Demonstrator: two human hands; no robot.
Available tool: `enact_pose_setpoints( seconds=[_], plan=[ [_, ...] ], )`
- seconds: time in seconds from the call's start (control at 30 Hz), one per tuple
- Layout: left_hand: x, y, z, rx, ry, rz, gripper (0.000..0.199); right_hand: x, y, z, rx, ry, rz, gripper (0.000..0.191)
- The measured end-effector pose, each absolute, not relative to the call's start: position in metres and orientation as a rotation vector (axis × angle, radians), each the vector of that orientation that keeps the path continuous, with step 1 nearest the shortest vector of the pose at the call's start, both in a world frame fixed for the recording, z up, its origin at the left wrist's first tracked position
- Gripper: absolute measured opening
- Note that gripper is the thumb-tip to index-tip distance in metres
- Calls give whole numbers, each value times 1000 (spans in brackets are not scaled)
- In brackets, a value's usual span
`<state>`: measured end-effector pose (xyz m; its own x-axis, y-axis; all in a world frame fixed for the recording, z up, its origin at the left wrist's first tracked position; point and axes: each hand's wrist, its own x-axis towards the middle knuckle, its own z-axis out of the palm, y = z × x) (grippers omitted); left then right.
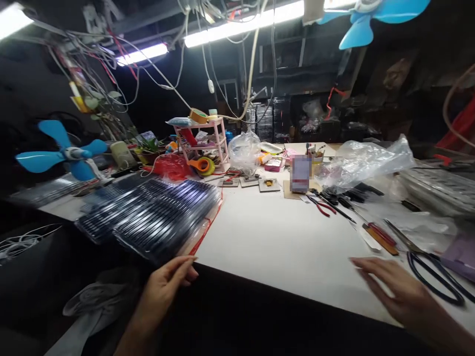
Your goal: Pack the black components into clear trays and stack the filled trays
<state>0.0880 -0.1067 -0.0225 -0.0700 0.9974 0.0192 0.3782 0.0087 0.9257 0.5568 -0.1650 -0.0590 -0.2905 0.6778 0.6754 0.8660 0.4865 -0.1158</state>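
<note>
Trays (159,212) beside left hand (166,283), contact unclear.

Overhead tubes (244,24) glare white (edges stretched); the background (284,64) lies dark.

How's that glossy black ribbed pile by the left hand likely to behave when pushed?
The black ribbed pile would probably slide easily, given the bright sheen on its surface. The straight, parallel ribs suggest it is fairly stiff. Its sections seem to overlap unevenly, so they might shift separately.

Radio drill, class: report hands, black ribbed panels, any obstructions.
Left hand at table edge, grip unclear. Right hand open, nothing held. Black ribbed panels beyond left hand. Scissors beside right hand.
</note>
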Motion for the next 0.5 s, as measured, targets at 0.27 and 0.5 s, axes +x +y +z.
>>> enact_pose_setpoints(
  seconds=[0.27, 0.5],
  plan=[
    [-30, -88, -34, 1070, 2091, 1580, 55, 404, -20, -27, -1095, -2457, 7, 24],
    [-58, -50, -43, 1242, 2158, 1375, 74, 288, 112, -22, -1157, -2379, 153, 24]
  ],
)
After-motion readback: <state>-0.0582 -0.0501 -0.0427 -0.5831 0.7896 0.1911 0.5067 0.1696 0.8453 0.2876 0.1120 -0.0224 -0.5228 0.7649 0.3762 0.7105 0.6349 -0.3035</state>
